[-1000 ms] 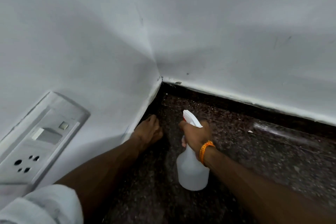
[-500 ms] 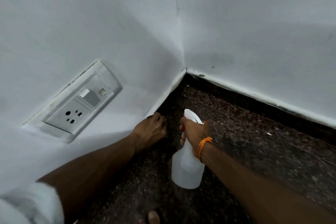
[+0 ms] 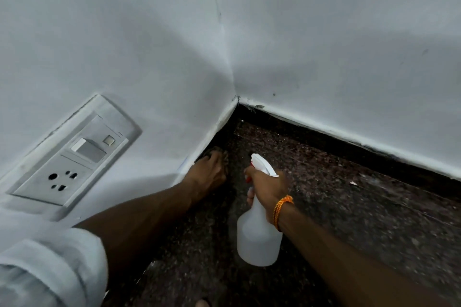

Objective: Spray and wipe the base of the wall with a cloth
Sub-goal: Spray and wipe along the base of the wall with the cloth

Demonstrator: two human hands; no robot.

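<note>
Work from the two white walls (image 3: 336,40) down to where they meet the dark speckled floor (image 3: 361,212). The base of the wall (image 3: 324,129) is a pale painted strip with a grimy, uneven lower edge and dark flecks near the corner, so that seam probably wants the most spray. Your right hand (image 3: 268,187) grips the neck of the spray bottle (image 3: 258,239), a translucent white one hanging upright just above the floor, near the corner. Aim its nozzle (image 3: 259,161) low at the strip and squeeze in short bursts, well away from the socket plate (image 3: 72,157). Your left hand (image 3: 208,173) rests at the foot of the left wall on a dark mottled wad, likely the cloth (image 3: 223,155). I cannot tell whether the fingers curl round it or press flat.
</note>
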